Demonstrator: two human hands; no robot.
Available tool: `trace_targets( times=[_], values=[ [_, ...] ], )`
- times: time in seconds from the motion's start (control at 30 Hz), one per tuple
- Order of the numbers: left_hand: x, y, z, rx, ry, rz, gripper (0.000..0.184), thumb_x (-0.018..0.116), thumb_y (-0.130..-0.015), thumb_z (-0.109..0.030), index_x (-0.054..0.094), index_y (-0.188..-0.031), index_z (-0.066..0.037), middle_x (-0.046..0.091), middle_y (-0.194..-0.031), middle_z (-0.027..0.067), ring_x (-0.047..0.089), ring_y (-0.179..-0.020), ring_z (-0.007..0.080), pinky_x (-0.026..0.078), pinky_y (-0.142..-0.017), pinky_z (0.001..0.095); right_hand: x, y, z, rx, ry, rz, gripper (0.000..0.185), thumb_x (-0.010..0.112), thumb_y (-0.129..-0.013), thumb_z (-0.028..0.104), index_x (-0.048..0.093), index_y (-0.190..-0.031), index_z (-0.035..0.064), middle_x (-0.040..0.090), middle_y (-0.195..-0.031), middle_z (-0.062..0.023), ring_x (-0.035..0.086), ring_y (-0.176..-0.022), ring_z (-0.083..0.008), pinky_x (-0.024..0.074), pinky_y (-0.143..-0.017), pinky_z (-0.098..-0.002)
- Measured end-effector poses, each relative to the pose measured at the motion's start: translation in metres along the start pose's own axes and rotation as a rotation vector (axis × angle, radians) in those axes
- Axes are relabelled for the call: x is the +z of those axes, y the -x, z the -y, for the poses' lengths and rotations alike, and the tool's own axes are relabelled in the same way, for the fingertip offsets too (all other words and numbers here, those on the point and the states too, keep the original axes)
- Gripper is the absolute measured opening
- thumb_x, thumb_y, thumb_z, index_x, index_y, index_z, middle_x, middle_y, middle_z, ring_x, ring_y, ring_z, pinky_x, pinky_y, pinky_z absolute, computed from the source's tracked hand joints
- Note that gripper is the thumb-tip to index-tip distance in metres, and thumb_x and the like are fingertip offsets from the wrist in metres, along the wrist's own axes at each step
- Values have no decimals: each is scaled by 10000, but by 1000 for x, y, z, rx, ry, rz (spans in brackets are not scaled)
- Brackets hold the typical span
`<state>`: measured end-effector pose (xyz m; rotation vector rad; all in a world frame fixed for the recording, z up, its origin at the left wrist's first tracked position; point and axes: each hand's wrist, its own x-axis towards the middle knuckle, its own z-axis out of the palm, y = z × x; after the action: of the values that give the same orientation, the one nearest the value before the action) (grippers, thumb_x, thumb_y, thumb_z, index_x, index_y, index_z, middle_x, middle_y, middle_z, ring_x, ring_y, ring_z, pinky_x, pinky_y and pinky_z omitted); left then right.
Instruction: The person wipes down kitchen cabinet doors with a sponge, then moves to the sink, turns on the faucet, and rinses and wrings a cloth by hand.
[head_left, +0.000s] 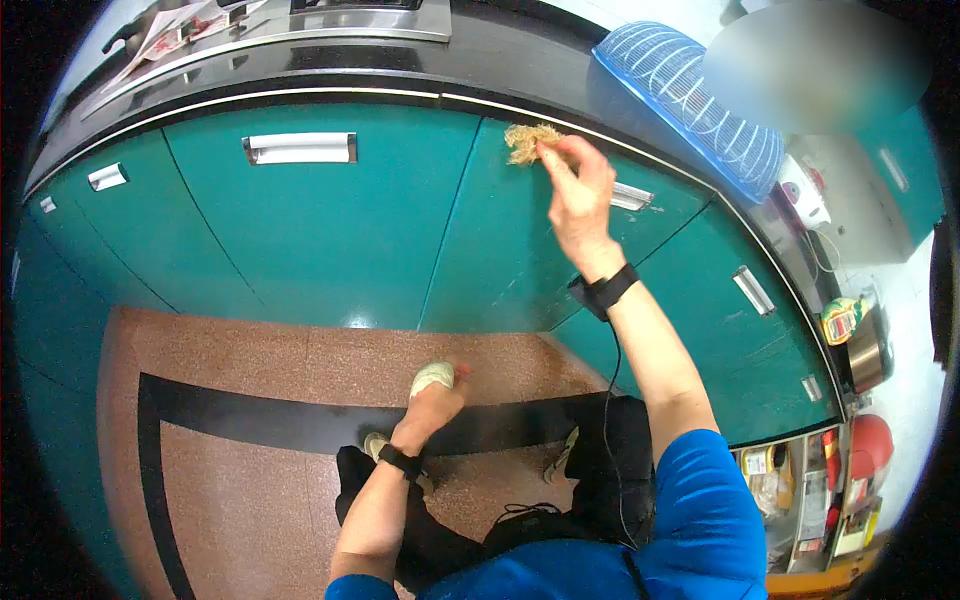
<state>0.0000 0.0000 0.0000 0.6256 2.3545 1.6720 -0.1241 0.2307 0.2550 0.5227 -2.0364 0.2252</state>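
Observation:
My right hand [582, 200] is raised to the green cabinet door [500, 230], just under the dark counter edge. Pinched in its fingertips is a tan, fibrous scrubber [530, 143], which appears to rest against the door's upper part. A silver door handle [630, 196] is right beside that hand. Lower down, over the floor and near my legs, my left hand [436, 405] is closed around a pale, whitish-green rounded thing [432, 377]. Its exact kind cannot be made out. Black bands with a cable on the right one circle both wrists.
Along the dark counter [480, 50] stand a steel stove [370, 22] and a blue dish rack [690, 100]. More green cabinets curve to both sides. At lower right is a shelf [800, 500] with packages. A black stripe crosses the brown floor [250, 500].

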Motion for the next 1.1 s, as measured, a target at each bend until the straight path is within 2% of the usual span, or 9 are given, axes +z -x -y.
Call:
trace_targets(
  times=[0.07, 0.17, 0.2, 0.33, 0.4, 0.53, 0.6, 0.77, 1.1],
  values=[
    [2, -1, 1, -4, -21, -31, 160, 653, -859, -111, 686, -1002, -45, 724, -944, 166, 700, -925, 341, 541, -813, 428, 8, 14, 31, 436, -404, 147, 220, 606, -964, 250, 722, -994, 65, 719, -963, -146, 688, -864, -330, 538, -764, -410],
    [6, 3, -15, 53, -79, -53, 170, 642, -860, -96, 694, -1015, -51, 721, -927, 167, 698, -913, 347, 540, -808, 422, 34, 120, 15, 352, -259, 657, 244, 562, -987, 271, 693, -1097, 98, 702, -1074, -137, 660, -1011, -316, 516, -861, -408],
    [7, 0, -14, 62, -87, -56, 170, 642, -860, -96, 694, -1015, -51, 721, -927, 167, 698, -913, 347, 540, -808, 422, 48, 169, -7, -247, 77, 511, 209, 575, -969, 183, 667, -1148, 125, 676, -1169, -115, 645, -1069, -298, 508, -900, -418],
    [2, 2, -7, 20, -11, -11, 167, 663, -873, -95, 699, -1028, -44, 730, -920, 158, 717, -888, 288, 546, -779, 390, 26, 130, -16, -153, 46, 563, 207, 582, -956, 136, 676, -1141, 127, 674, -1172, -105, 655, -1046, -301, 527, -850, -426],
    [8, 0, -11, 77, -5, -18, 162, 667, -876, -95, 701, -1026, -45, 731, -922, 159, 717, -888, 283, 545, -779, 387, -21, 39, 5, 348, -302, 474, 182, 613, -929, 133, 687, -1094, 107, 678, -1106, -136, 664, -963, -334, 525, -757, -454],
    [8, -2, -31, 43, 16, -45, 130, 656, -861, -90, 678, -985, -58, 711, -874, 166, 695, -862, 349, 541, -769, 424, -31, 16, -21, -117, 164, 48, 189, 651, -891, 79, 670, -1078, 57, 669, -1012, -148, 657, -893, -353, 515, -728, -451],
    [12, -6, -32, 41, -2, -34, 139, 660, -861, -91, 680, -994, -59, 712, -874, 164, 695, -862, 351, 541, -771, 421, -25, 52, -2, 378, -193, 298, 174, 580, -968, 164, 678, -1067, 59, 680, -1009, -156, 653, -896, -373, 514, -796, -466],
    [17, -6, -22, 94, -26, -24, 138, 658, -868, -98, 681, -997, -53, 712, -874, 160, 695, -851, 355, 541, -752, 421, -6, 176, -18, 16, 144, 489, 440, 659, -806, -27, 634, -1232, 79, 587, -1287, -121, 568, -1208, -315, 454, -1019, -491],
    [48, -19, -10, -69, -176, 87, 165, 658, -912, -163, 711, -1022, -52, 727, -929, 174, 707, -889, 344, 540, -780, 425, -12, 53, -11, -259, -29, 140, 368, 682, -769, 35, 658, -1136, 32, 620, -1223, -135, 614, -1142, -328, 512, -980, -449]
  ],
)
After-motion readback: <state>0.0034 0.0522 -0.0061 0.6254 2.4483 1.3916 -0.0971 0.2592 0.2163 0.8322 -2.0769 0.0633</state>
